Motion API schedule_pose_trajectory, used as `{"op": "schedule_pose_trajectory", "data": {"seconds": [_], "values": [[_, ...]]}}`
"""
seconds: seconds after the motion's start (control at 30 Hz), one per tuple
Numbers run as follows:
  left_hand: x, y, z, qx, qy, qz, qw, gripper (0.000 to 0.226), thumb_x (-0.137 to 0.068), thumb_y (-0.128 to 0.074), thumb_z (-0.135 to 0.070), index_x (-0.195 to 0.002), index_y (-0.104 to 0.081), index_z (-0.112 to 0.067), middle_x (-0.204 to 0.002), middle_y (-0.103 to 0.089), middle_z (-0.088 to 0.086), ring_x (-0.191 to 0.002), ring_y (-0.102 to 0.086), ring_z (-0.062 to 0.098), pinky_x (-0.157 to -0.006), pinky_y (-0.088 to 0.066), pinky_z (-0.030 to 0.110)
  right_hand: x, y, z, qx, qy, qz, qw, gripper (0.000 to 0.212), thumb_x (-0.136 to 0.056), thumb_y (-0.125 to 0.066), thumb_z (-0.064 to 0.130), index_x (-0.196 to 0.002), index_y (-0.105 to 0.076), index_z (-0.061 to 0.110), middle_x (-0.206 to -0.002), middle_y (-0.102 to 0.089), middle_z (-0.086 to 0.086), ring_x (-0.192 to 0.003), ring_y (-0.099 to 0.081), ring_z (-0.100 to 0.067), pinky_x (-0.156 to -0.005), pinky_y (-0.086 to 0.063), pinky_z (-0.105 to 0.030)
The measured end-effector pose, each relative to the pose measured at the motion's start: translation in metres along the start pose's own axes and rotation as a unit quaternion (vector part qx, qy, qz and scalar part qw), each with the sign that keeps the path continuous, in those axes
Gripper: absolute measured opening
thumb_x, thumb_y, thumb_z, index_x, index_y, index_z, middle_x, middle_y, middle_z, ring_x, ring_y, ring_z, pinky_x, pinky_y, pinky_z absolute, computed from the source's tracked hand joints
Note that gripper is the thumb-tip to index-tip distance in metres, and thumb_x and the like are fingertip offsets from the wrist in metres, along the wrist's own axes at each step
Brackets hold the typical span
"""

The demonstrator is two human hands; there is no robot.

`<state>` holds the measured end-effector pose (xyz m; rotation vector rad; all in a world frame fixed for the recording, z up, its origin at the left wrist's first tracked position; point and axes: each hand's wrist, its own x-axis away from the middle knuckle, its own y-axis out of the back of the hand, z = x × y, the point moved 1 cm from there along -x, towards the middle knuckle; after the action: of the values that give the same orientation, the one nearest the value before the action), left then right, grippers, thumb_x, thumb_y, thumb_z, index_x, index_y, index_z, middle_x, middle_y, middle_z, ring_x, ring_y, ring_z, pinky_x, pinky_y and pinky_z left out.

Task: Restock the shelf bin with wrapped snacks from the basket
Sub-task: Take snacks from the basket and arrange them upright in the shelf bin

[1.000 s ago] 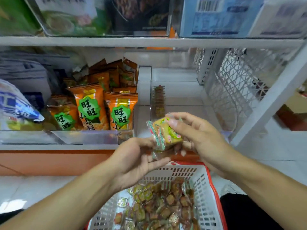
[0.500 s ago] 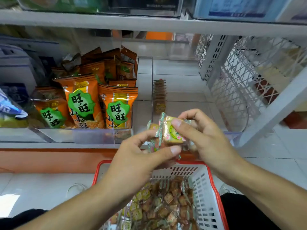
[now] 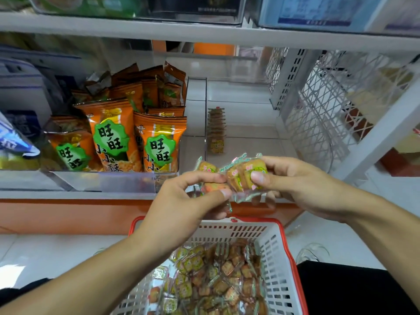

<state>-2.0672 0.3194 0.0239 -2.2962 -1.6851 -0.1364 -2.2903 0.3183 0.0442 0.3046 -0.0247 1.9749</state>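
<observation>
My right hand [image 3: 293,185] pinches a small stack of wrapped snacks [image 3: 246,176], square biscuits in clear wrappers with green and pink edges. My left hand [image 3: 188,201] grips another wrapped snack [image 3: 212,186] right beside that stack, with one more wrapper [image 3: 205,166] showing above its fingers. Both hands hover in front of the shelf edge, above a white basket with a red rim [image 3: 281,253] full of the same snacks [image 3: 218,280]. On the shelf behind, the clear bin [image 3: 252,123] holds a single row of these snacks [image 3: 216,130] along its left wall.
Left of the bin stands a clear bin of orange snack bags [image 3: 136,137]. A white lattice shelf side [image 3: 327,114] closes off the right. An upper shelf board [image 3: 204,30] with boxes runs overhead. An orange base strip [image 3: 68,214] lies below the shelf.
The snacks were held together between both hands; now my hands have drawn slightly apart, the right keeping the stack and the left holding a separate piece. The view has tilted up a little.
</observation>
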Motion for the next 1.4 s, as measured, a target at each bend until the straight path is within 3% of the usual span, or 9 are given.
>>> {"op": "schedule_pose_trajectory", "data": {"seconds": [0.1,0.27,0.4,0.53,0.8,1.0,1.2,1.33,1.4], "values": [[-0.003,-0.001,0.001,-0.014,-0.006,-0.010,1.000,0.026,-0.068,-0.086,-0.025,-0.093,-0.080,-0.018,-0.089,-0.077,0.016,-0.070,-0.074,0.026,-0.069,-0.061,0.030,-0.002,0.000,-0.003,-0.027,-0.023,-0.012,0.999,0.042,-0.087,-0.056,0.037,-0.123,-0.065,0.017,-0.102,-0.074,0.002,-0.079,-0.064,-0.018,-0.059,-0.047,-0.028],[-0.003,0.001,0.001,-0.058,-0.041,-0.034,0.997,0.016,-0.075,-0.085,-0.023,-0.091,-0.080,-0.021,-0.112,-0.067,0.020,-0.068,-0.075,0.029,-0.065,-0.060,0.028,-0.008,-0.001,-0.003,-0.041,-0.008,0.017,0.999,0.033,-0.093,-0.066,0.027,-0.123,-0.067,0.014,-0.106,-0.074,0.001,-0.084,-0.065,-0.005,-0.060,-0.047,-0.021],[-0.003,-0.001,0.000,-0.066,-0.054,-0.040,0.996,0.027,-0.069,-0.085,-0.037,-0.094,-0.081,-0.027,-0.115,-0.068,0.014,-0.074,-0.076,0.027,-0.068,-0.061,0.029,-0.037,0.017,-0.001,-0.108,-0.007,-0.123,0.987,0.043,-0.081,-0.076,0.007,-0.121,-0.062,0.006,-0.102,-0.075,-0.006,-0.083,-0.068,-0.013,-0.060,-0.045,-0.018],[-0.006,-0.004,0.007,-0.103,-0.087,-0.067,0.989,0.016,-0.082,-0.084,-0.027,-0.096,-0.079,-0.033,-0.112,-0.070,0.009,-0.089,-0.074,0.024,-0.075,-0.061,0.036,-0.076,0.034,-0.010,0.188,-0.034,-0.255,0.948,0.040,-0.071,-0.087,0.027,-0.105,-0.066,0.023,-0.094,-0.073,0.006,-0.081,-0.065,-0.007,-0.069,-0.047,-0.024],[-0.017,-0.004,0.005,-0.077,-0.106,-0.101,0.986,0.033,-0.072,-0.081,-0.048,-0.103,-0.075,-0.038,-0.116,-0.071,0.006,-0.105,-0.071,0.029,-0.096,-0.055,0.059,-0.141,0.031,-0.032,0.408,-0.111,-0.194,0.885,0.038,-0.074,-0.085,0.031,-0.106,-0.066,0.023,-0.108,-0.070,-0.003,-0.100,-0.065,-0.025,-0.068,-0.039,-0.025],[-0.022,-0.001,0.006,-0.058,-0.073,-0.099,0.991,0.020,-0.079,-0.086,-0.035,-0.097,-0.077,-0.034,-0.118,-0.070,0.005,-0.091,-0.075,0.023,-0.078,-0.062,0.038,-0.166,0.027,-0.031,0.355,-0.143,-0.231,0.895,0.055,-0.080,-0.077,0.014,-0.123,-0.043,0.014,-0.120,-0.064,-0.014,-0.107,-0.063,-0.031,-0.086,-0.050,-0.034],[-0.021,0.001,0.006,-0.026,-0.062,-0.081,0.994,0.016,-0.083,-0.083,-0.022,-0.096,-0.079,-0.029,-0.120,-0.069,0.008,-0.080,-0.076,0.018,-0.068,-0.062,0.030,-0.168,0.021,-0.031,0.367,-0.170,-0.220,0.888,0.071,-0.080,-0.078,0.024,-0.138,-0.038,0.013,-0.125,-0.062,-0.014,-0.115,-0.061,-0.033,-0.083,-0.047,-0.030],[-0.019,0.004,0.005,-0.048,-0.085,-0.064,0.993,0.023,-0.080,-0.086,-0.026,-0.100,-0.077,-0.033,-0.121,-0.070,0.007,-0.094,-0.074,0.025,-0.082,-0.062,0.043,-0.147,0.029,-0.004,0.401,-0.093,-0.265,0.872,0.037,-0.083,-0.075,0.026,-0.117,-0.060,0.023,-0.111,-0.068,-0.004,-0.106,-0.064,-0.025,-0.074,-0.043,-0.025],[-0.017,0.006,0.002,-0.064,-0.100,-0.053,0.991,0.029,-0.075,-0.083,-0.033,-0.103,-0.076,-0.034,-0.120,-0.070,0.005,-0.100,-0.073,0.025,-0.092,-0.059,0.048,-0.130,0.027,0.012,0.289,-0.033,-0.262,0.920,0.021,-0.082,-0.077,0.036,-0.097,-0.067,0.024,-0.093,-0.071,0.002,-0.087,-0.069,-0.019,-0.066,-0.048,-0.028]]}}
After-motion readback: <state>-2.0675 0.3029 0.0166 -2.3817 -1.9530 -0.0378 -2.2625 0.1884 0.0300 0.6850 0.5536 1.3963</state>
